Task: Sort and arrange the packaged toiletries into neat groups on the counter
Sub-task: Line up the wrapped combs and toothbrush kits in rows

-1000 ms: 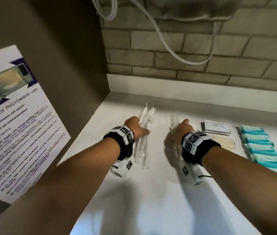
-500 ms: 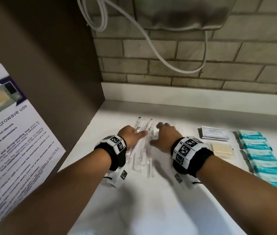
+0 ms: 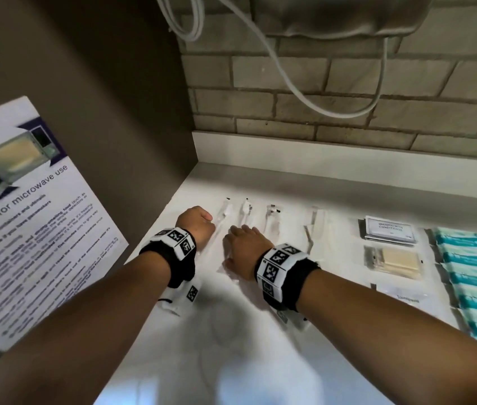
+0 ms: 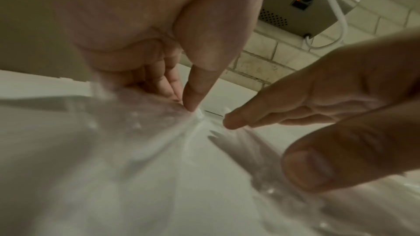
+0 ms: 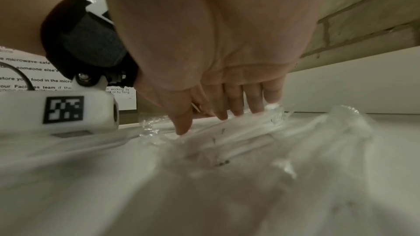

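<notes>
Across the lower half of the head view two bare forearms reach up the white counter (image 3: 260, 361), each with a black wrist band carrying white coded tags. Left of centre, the left hand (image 3: 195, 226) sits with its fingers bent down; its wrist view shows the index fingertip (image 4: 193, 103) pressing the end of a clear toothbrush packet (image 4: 200, 114) against the counter, the other fingers tucked behind it. Just right of it, the right hand (image 3: 244, 248) lies palm down with straight fingers (image 5: 236, 103) spread over more clear packets (image 5: 261, 132), pressing rather than pinching them. Beyond the knuckles, mid-frame, the wrapped toothbrushes (image 3: 246, 214) lie side by side in a row pointing toward the wall. At centre right sit a stack of shampoo sachets (image 3: 389, 232), a cream soap packet (image 3: 392, 261) below it, and a toothpaste sachet (image 3: 404, 296) nearer still. Along the right edge runs a column of teal packets (image 3: 474, 276). At left leans a microwave-use poster (image 3: 27, 217); the brick wall (image 3: 348, 106) and a white cable (image 3: 333, 109) fill the top.
</notes>
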Tool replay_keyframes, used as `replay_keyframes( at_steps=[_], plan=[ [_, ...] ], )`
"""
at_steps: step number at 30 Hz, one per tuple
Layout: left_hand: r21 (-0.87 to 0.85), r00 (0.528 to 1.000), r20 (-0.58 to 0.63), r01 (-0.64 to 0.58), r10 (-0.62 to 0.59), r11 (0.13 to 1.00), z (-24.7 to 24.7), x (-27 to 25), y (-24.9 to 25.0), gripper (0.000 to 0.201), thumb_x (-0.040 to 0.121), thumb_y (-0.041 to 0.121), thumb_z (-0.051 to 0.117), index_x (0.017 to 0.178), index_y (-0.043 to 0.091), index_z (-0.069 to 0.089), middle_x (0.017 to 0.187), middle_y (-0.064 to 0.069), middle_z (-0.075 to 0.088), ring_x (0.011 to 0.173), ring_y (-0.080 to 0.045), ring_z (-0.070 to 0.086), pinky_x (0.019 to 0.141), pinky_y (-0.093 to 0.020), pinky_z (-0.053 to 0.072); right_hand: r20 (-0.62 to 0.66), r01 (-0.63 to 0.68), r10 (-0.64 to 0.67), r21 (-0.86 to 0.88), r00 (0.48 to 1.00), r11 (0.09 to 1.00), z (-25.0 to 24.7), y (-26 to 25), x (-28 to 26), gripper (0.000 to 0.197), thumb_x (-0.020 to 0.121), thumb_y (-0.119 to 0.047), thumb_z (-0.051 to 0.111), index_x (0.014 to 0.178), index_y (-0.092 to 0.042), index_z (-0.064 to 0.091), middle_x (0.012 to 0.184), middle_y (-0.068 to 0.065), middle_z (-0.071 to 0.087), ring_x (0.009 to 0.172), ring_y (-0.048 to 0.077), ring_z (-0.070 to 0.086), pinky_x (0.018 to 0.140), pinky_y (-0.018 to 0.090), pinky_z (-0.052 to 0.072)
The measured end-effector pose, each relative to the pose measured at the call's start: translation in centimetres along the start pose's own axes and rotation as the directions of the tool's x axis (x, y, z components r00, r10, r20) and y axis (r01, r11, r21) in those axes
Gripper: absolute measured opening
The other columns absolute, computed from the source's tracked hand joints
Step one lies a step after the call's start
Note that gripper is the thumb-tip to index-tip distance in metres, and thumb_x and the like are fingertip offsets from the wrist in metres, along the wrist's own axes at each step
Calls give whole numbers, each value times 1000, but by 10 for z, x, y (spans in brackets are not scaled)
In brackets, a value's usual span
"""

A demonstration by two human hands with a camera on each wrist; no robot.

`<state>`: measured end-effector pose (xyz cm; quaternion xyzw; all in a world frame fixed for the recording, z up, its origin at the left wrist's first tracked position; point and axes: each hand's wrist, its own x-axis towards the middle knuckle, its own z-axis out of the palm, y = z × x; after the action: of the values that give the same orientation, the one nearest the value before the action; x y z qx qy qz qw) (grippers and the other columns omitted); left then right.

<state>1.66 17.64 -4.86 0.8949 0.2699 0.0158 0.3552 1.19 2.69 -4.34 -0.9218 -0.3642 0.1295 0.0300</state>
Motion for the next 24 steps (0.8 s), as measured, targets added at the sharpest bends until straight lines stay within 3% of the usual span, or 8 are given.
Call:
replay_keyframes(
  at_steps=[4,9,11,14,16,19,22,24],
  plan=[
    [71,999,-32,6,-4,997,-10,8,-5,18,83,9,55,91,19,66,107,-3,69,101,-25,63,88,-26,49,40,29,-31,47,999,998,0,-3,8,47,93,-34,51,130,-5,49,134,13,46,124,32,45,104,39,35],
    [106,999,-44,18,-14,994,-18,17,-11,16,82,12,56,71,22,60,101,-2,71,95,-25,65,87,-28,52,60,23,-28,87,998,996,-1,-6,18,45,94,-33,50,128,-4,49,132,14,45,122,31,46,101,39,37],
    [130,999,-33,3,2,992,-18,18,-10,16,83,12,54,75,21,64,101,-1,71,96,-24,64,86,-28,51,49,38,-42,95,998,995,-4,-4,16,44,93,-33,51,127,-4,49,133,14,44,123,32,45,100,39,37],
    [180,1000,2,-25,25,983,-12,12,-3,14,83,16,55,86,20,68,105,-1,70,100,-25,62,86,-27,49,-10,41,-40,184,999,982,-14,7,2,51,93,-33,53,137,-8,46,147,14,37,134,32,38,109,40,34],
    [215,997,-4,-70,72,974,-5,5,6,15,83,23,60,96,22,67,114,-5,64,109,-27,57,94,-32,48,-60,-41,57,253,997,967,-24,21,-15,53,93,-33,53,141,-12,44,147,13,39,134,32,39,109,40,37],
    [185,964,25,-264,264,947,15,-14,37,14,85,24,63,98,21,67,115,-7,56,115,-26,50,97,-32,44,-107,-256,292,262,950,930,-36,55,-43,46,93,-33,51,133,-10,49,134,14,48,124,32,45,99,40,45],
    [159,865,211,-490,456,857,42,-35,73,14,85,26,63,99,23,67,109,-2,56,110,-23,54,94,-29,45,-41,-482,507,249,861,840,-38,87,-62,52,92,-38,52,132,-7,45,132,16,46,123,35,46,96,40,43],
    [268,813,345,-563,468,781,58,-46,89,26,87,31,61,112,27,65,123,-1,51,121,-24,44,100,-35,42,33,-592,603,243,797,768,-35,96,-69,65,89,-48,55,136,-7,39,133,15,43,125,36,44,100,43,42]
  ],
)
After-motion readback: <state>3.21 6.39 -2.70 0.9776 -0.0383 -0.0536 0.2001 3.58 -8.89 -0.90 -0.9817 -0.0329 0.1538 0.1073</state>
